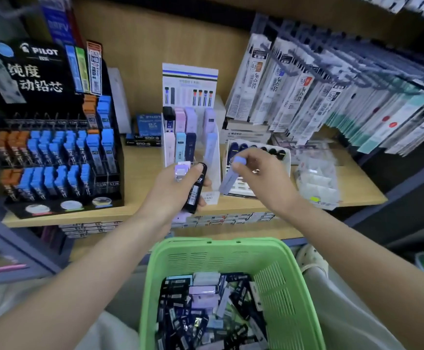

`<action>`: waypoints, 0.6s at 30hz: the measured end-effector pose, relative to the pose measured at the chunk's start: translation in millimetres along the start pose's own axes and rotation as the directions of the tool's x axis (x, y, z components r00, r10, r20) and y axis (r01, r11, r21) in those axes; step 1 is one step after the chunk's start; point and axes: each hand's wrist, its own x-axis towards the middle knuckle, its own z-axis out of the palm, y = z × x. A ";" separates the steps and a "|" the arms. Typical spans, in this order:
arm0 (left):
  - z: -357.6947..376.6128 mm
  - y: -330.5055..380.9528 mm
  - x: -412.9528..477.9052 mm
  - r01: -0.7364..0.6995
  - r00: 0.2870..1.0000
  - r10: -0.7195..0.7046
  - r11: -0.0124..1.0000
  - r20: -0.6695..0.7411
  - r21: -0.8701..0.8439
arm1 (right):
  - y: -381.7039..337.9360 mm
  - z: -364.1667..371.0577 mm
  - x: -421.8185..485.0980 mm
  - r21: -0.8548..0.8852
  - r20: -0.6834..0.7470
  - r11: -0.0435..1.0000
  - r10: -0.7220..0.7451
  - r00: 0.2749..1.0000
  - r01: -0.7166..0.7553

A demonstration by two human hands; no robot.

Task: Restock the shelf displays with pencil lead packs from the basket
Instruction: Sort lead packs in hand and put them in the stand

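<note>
A green basket (178, 263) sits in front of me, low in the view, holding several black, lilac and pale blue lead packs (205, 306). My left hand (173, 190) grips a small bunch of packs, a black pack (195, 192) in front and a lilac one behind. My right hand (261, 173) pinches a single purple-blue pack (229, 181) by its cap, tilted down to the left. Both hands hover in front of the white tiered display (192, 137) on the wooden shelf, which holds pink, lilac, blue and dark packs.
A black Pilot display (54, 147) full of blue and orange lead packs stands at the left. Hanging refill packets (319, 97) fill the right. A white tray of dark packs (256, 152) and a clear plastic bag (317, 178) lie on the shelf (130, 215).
</note>
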 end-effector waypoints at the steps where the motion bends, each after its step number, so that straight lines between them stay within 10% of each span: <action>1: -3.0 1.2 4.0 -0.007 1.000 0.007 1.000 -0.004 -0.014 | -2.3 3.9 11.9 -0.002 -0.028 1.000 -0.012 1.000 0.012; 18: -14.6 -3.8 40.9 0.028 0.998 -0.035 0.990 -0.046 -0.139 | 10.0 33.4 99.5 -0.526 0.163 0.824 -0.144 0.976 0.209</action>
